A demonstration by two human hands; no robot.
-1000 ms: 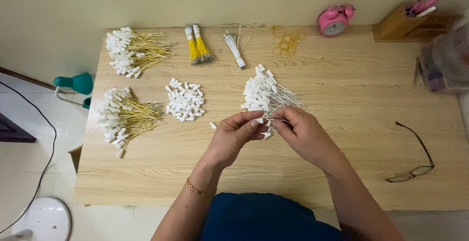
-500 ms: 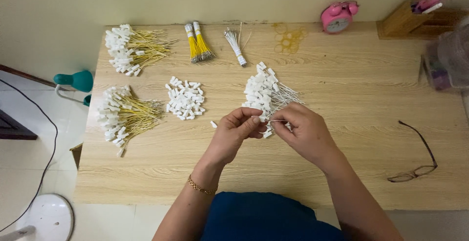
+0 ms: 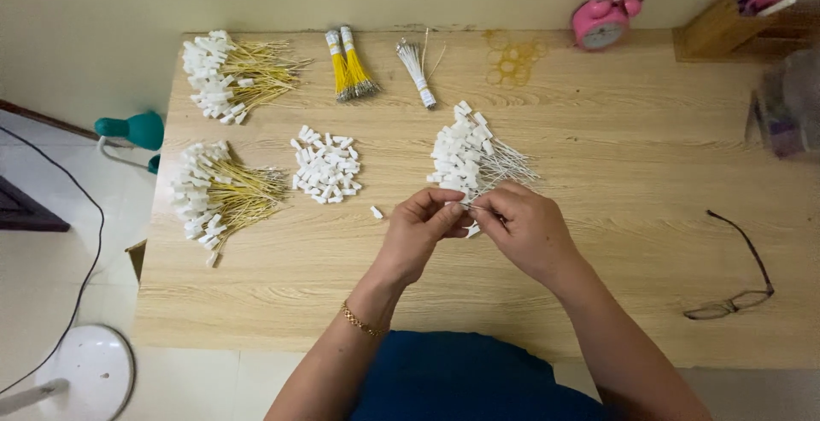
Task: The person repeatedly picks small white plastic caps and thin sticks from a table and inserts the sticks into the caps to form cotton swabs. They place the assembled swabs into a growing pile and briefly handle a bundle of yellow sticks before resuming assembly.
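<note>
Left hand [image 3: 420, 226] and right hand [image 3: 523, 226], fingertips meeting above the wooden table [image 3: 598, 156], pinch what seems one thin white wire [image 3: 468, 207] just before the white-capped wire pile [image 3: 468, 152].

The only label-like things are small paper bands: white ones wrapped round the two yellow wire bundles [image 3: 350, 67] at the far edge of the table [image 3: 598, 148], and one round the white wire bundle [image 3: 416, 73] just right of them. There are no packages, signs or screens in view
</note>
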